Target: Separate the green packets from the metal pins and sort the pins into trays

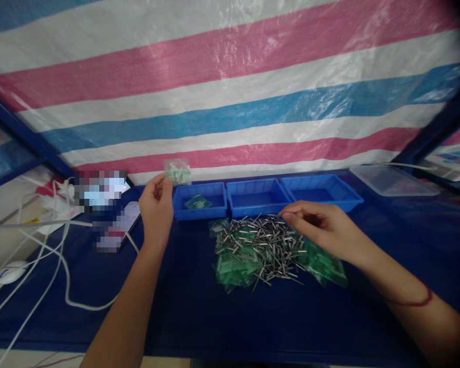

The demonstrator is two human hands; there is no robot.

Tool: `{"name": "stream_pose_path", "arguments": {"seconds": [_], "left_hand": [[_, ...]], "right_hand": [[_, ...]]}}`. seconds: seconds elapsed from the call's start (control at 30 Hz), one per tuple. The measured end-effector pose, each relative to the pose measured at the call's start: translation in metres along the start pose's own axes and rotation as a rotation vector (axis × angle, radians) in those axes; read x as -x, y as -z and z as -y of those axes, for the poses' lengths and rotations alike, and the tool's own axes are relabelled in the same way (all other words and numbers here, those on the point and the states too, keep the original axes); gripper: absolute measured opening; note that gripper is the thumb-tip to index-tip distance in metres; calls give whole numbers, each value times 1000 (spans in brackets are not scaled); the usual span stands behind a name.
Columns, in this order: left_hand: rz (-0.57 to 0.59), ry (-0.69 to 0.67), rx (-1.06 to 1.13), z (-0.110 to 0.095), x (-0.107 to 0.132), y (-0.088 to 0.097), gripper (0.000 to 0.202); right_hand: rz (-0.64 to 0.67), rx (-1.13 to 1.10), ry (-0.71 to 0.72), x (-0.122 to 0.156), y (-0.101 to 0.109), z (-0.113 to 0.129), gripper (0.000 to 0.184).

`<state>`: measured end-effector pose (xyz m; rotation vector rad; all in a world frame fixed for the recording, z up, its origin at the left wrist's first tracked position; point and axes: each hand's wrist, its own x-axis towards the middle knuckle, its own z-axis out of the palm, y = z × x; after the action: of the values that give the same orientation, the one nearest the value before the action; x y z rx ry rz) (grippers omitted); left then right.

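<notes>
My left hand [158, 204] is raised and pinches the edge of a small clear plastic bag [179, 174] with pale green contents, held up in front of the striped sheet. Beside it, the left blue bin [200, 211] holds a green packet [198, 202]. With thumb and forefinger pressed together, my right hand [322, 225] hovers at the far right edge of a heap of thin metal pins [270, 240]. Whatever lies between those fingertips is too small to make out. Green plastic packets [235, 268] lie under and around the pins, and more green packets [325, 263] lie below my right hand.
A middle blue bin [255, 207] and a right blue bin [322, 186] continue the row. A clear plastic lid [393, 181] lies at back right. To the left are a phone [128, 220], a lit screen [103, 189], white cables [67, 286] and a mouse [11, 272].
</notes>
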<state>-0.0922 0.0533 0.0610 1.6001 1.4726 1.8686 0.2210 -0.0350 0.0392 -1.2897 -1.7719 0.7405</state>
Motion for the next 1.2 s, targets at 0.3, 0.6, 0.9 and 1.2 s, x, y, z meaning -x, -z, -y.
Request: {"name": "stream_pose_path", "arguments": {"seconds": [0.3, 0.6, 0.9, 1.2], "left_hand": [[336, -140, -608, -3, 24, -26, 27], [318, -274, -864, -13, 27, -13, 25], [456, -351, -526, -32, 52, -22, 14], [740, -473, -245, -43, 78, -28, 18]], "right_hand": [[88, 121, 52, -1, -4, -1, 24], [45, 436, 34, 22, 40, -8, 29], [178, 641, 87, 88, 36, -45, 60], [-205, 682, 258, 75, 35, -19, 29]]}}
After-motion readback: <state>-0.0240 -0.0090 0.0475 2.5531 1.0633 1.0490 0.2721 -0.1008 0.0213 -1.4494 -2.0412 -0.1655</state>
